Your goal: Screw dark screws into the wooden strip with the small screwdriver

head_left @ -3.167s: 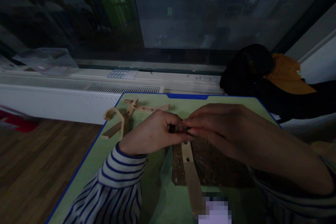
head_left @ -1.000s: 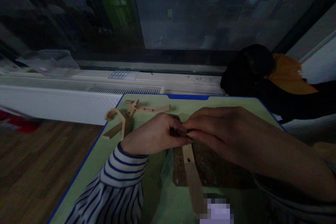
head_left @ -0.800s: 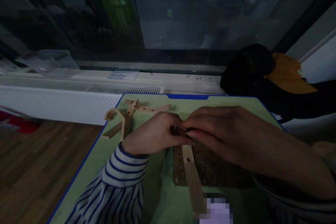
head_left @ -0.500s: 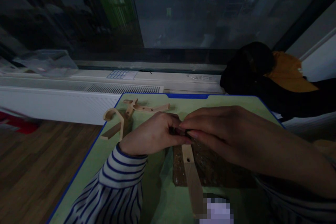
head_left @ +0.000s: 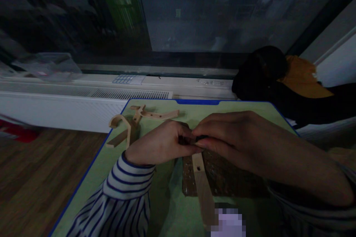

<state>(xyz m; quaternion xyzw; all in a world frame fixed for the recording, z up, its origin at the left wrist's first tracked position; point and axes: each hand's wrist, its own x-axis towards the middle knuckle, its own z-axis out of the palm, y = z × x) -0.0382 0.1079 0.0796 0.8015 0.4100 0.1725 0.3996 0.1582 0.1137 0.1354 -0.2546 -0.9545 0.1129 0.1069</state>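
A pale, angled wooden strip (head_left: pixel 204 190) with a dark round hole lies across a brown, worn board (head_left: pixel 228 177). Its far end disappears under my left hand (head_left: pixel 169 139), whose thumb and fingers are closed around that end. My right hand (head_left: pixel 236 137) meets it from the right, thumb and fingers pinched together at the left fingertips. A small dark thing shows between the fingertips, too hidden to name. Left of my hands lie more wooden pieces: a curved hook (head_left: pixel 122 126) and an angled strip with holes (head_left: pixel 158 114), beside a further piece.
A green table top (head_left: pixel 161 207) with a blue edge lies beneath everything. Behind it run a white radiator (head_left: pixel 61 107) and a windowsill holding a clear plastic box (head_left: pixel 50 66). Dark cloth and an orange cap (head_left: pixel 303 77) are at the right. A blurred pale patch (head_left: pixel 228 224) covers the near edge.
Both hands stay together over the far end of the wooden strip, with only a slight shift of the fingers. The whole view has moved a little.
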